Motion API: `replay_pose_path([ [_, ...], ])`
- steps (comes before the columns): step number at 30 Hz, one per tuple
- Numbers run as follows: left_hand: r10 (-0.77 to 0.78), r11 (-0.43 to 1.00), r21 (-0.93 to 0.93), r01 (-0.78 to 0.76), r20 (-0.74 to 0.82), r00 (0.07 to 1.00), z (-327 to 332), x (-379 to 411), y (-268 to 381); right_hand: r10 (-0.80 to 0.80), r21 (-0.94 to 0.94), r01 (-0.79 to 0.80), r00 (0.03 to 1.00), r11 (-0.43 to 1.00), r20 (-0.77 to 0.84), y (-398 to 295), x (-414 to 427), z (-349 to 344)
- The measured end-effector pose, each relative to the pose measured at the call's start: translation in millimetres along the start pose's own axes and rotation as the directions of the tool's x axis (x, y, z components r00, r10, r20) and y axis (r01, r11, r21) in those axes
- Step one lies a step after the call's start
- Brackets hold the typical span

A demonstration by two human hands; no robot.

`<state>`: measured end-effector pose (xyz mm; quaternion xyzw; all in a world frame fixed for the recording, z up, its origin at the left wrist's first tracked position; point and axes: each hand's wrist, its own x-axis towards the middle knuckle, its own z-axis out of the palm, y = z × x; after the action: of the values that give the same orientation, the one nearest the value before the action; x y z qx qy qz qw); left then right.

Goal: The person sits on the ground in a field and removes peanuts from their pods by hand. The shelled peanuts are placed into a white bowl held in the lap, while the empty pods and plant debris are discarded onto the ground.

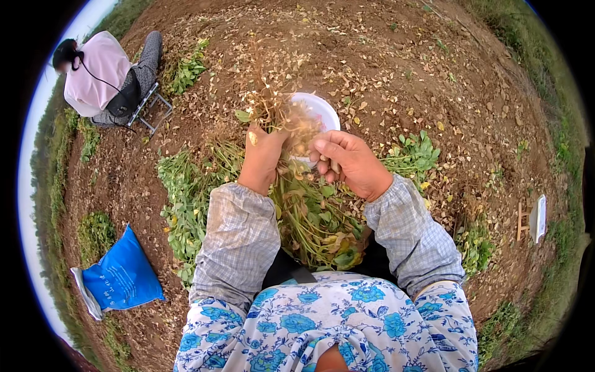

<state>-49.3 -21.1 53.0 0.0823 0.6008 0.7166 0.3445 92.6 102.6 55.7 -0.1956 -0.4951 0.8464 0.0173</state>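
Observation:
My left hand (266, 156) grips a bunch of peanut plants (320, 221) near the roots, its leafy stems reaching back over my lap. Dry roots (269, 107) with some pods spread beyond the fist, partly blurred. A pale peanut pod (253, 138) shows against the back of that hand. To its right, my right hand (351, 160) has its fingers curled around a few peanut pods (334, 166). Beneath the roots and both hands stands a white plastic tub (331, 113), its inside partly covered by the roots and blur.
Pulled plants (186, 195) lie in a heap at left, more (413, 151) at right. A blue sack (123, 274) rests on the leaf-strewn soil at lower left. Another person (100, 72) sits on a folding stool (151, 109) at upper left. A small wooden stool (524, 221) lies far right.

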Motion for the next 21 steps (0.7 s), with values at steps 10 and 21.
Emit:
replay_pose_path([
  [10, 0.210, 0.913, 0.350, -0.209, 0.037, 0.977, -12.7, 22.7, -33.0, -0.205, -0.455, 0.141, 0.974, 0.879, -0.093, -6.4, 15.4, 10.0],
  [21, -0.032, 0.998, -0.048, 0.027, -0.113, 0.993, -14.2, 11.4, 6.7, -0.217, -0.141, 0.203, 0.972, 0.969, -0.092, -41.1, -21.8, -3.3],
])
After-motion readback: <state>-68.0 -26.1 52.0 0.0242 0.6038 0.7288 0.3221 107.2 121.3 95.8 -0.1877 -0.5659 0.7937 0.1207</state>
